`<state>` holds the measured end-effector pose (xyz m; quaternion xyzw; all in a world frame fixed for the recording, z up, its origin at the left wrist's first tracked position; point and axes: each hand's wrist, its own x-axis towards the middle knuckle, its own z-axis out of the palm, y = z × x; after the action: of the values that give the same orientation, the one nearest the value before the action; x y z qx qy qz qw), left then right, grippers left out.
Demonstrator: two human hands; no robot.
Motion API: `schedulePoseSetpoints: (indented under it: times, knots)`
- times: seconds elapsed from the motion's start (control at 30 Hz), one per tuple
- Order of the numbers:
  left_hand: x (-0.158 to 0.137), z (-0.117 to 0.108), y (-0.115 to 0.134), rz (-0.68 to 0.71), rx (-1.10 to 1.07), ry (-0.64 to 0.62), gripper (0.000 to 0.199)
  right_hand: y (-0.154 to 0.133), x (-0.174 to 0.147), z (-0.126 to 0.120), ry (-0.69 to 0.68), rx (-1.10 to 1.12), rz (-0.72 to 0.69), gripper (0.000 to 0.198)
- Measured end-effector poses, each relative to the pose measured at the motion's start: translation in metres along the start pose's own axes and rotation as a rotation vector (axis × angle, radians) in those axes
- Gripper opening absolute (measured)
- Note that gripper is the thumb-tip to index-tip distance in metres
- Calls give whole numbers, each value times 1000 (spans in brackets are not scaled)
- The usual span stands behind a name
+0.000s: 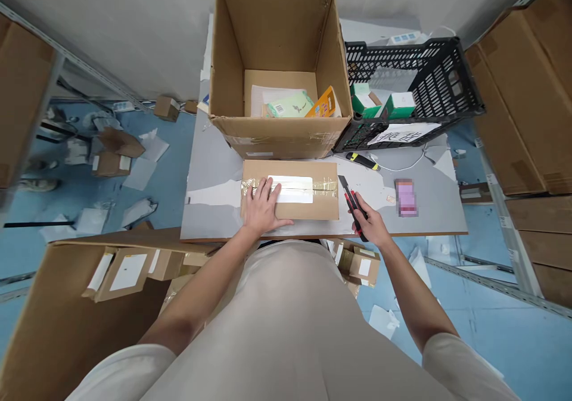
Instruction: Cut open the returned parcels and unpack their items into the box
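Observation:
A long cardboard box [289, 211] lies on the table in front of me, with shiny tape along its middle and a white label [295, 189] on top. My left hand [263, 209] rests on the box's left part, fingers spread and touching the label's edge. At the box's right end, my right hand [370, 222] grips a black and red utility knife [355, 207]. Its blade is out and points up and left, close beside the box. A second cutter, yellow and black [362, 161], lies farther back near the black crate.
Behind the box stands a tall open carton [281, 136] with several packets inside. A black plastic crate [404, 128] holding green boxes is to its right. A pink, blurred-out object [406, 198] lies at right on the table [214, 219]. A large open carton [27, 329] sits lower left.

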<state>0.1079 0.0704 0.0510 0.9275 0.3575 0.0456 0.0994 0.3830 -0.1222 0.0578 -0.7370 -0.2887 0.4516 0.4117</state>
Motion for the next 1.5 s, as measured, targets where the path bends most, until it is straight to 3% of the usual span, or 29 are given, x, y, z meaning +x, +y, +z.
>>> schedulePoseSetpoints:
  times: [0.5, 0.87, 1.23, 1.4, 1.5]
  knots:
    - [2, -2, 1, -2, -34, -9, 105, -13, 7, -10, -98, -71, 49, 67]
    - [0, 1, 4, -69, -35, -47, 108, -23, 29, -51, -333, -264, 12, 61]
    - [7, 2, 3, -54, 5, -66, 109, -26, 28, -41, -353, -266, -26, 62]
    - [6, 2, 4, -37, -3, -56, 110, -15, 17, -39, -382, -197, 49, 62]
    - [7, 2, 3, -43, -20, -49, 110, -16, 13, -35, -333, -171, 46, 64]
